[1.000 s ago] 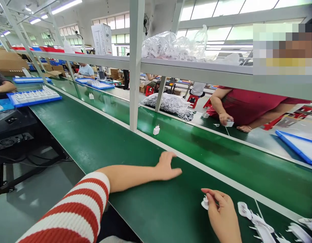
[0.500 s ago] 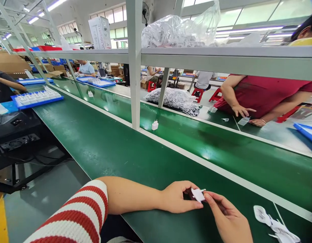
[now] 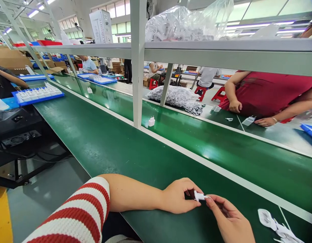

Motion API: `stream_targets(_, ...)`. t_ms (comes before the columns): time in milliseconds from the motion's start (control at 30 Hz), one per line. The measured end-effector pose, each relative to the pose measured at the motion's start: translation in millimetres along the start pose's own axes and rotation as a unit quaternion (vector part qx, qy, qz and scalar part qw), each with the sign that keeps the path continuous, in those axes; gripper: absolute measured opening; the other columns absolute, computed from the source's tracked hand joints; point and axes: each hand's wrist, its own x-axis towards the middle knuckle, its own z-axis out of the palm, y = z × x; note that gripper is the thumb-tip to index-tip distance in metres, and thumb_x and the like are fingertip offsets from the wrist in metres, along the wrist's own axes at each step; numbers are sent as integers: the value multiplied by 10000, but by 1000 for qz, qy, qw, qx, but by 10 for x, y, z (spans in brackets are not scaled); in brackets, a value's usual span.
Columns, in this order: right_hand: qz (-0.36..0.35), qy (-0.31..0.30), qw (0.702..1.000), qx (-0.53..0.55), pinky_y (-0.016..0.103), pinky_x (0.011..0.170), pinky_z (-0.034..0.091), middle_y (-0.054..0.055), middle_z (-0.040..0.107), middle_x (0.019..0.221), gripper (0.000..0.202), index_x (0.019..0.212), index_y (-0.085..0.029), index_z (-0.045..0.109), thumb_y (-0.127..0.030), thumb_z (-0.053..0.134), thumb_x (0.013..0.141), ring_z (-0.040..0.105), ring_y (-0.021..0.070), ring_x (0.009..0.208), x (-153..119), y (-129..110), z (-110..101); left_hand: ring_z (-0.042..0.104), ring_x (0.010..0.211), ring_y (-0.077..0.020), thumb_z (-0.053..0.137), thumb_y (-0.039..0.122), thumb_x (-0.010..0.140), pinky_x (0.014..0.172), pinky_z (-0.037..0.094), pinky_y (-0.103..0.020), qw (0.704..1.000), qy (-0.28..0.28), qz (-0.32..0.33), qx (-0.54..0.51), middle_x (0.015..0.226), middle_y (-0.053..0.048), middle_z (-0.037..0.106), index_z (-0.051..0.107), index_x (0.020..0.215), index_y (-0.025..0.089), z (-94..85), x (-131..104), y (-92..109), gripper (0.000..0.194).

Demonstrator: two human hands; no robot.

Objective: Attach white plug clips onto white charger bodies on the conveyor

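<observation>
1. And my left hand clamps the small white piece by its wide end;
2. my right hand pinches the narrow tip, thumb and finger together;
3. it's over the green worktop, long axis sideways, nearly level, tip pointing right.

A factory assembly hall: a long, glossy green belt runs beside a flat, dark green worktop, under a pale grey metal shelf bearing a clear plastic bag of white parts. A shallow blue tray of white pieces sits at left; far off, people sit on red plastic stools.
</observation>
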Motion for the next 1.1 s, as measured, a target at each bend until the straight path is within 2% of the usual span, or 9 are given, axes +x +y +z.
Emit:
stream_targets(133,-14,-1,1000,-11,247,782,573,46,800,1025,613,970,-254,783,-765,745,635,729,255,1009,24,52,-36,603,882,-196,829,373,770,819,501,-327,1000,0,12,23,1009,-90,680,765,1092,185,-12,2,34,378)
stream_targets(300,-7,-18,998,60,270,808,607,86,803,1060,640,1003,-208,793,-728,798,630,746,273,981,39,68,-58,552,725,-136,863,464,743,710,457,-287,994,-34,-78,-67,853,-23,652,718,1066,176,23,-6,64,456)
stream_targets(433,5,-22,993,115,265,767,625,100,798,1014,647,983,-178,788,-696,844,599,748,257,887,-12,-24,-24,552,704,-125,837,418,781,695,458,-274,990,-44,-77,-106,827,-11,641,679,1121,168,41,1,12,451)
stream_targets(567,-29,-27,989,146,228,750,621,64,780,1038,653,1116,-220,763,-654,851,636,736,220,881,-66,-111,10,552,688,-127,845,392,773,689,465,-273,992,-63,-77,-83,805,-6,636,690,1122,169,29,18,-26,441)
stream_targets(700,-66,-17,993,99,189,697,589,60,763,919,508,875,-205,786,-645,852,630,700,203,841,-63,-108,-4,580,730,-141,874,446,746,763,493,-301,991,-103,-77,-42,830,-11,659,719,1098,185,10,15,-15,465)
stream_targets(833,-35,-5,992,120,211,707,588,60,764,928,522,878,-203,794,-645,864,609,677,201,822,-24,-56,-21,608,759,-139,871,410,762,749,489,-288,989,-93,-79,-86,873,-26,681,675,1220,180,5,17,8,549)
stream_targets(900,-15,-4,989,145,210,692,576,57,760,931,541,900,-196,794,-642,874,603,652,185,795,-3,-26,-20,623,753,-134,833,478,805,736,487,-288,984,-101,-72,-126,899,-47,688,651,1243,163,7,26,17,569)
stream_targets(967,-3,-15,986,165,199,666,553,49,752,922,550,917,-193,790,-641,877,610,614,164,768,13,-2,-15,626,718,-126,795,619,798,724,491,-295,980,-105,-71,-155,888,-57,680,654,1187,144,13,35,24,631)
stream_targets(1100,42,-79,979,182,200,657,524,27,733,882,548,942,-203,779,-636,886,623,574,154,769,0,-9,-3,606,674,-117,827,737,643,684,478,-291,978,-71,-102,-169,792,-24,648,644,996,136,33,40,45,720)
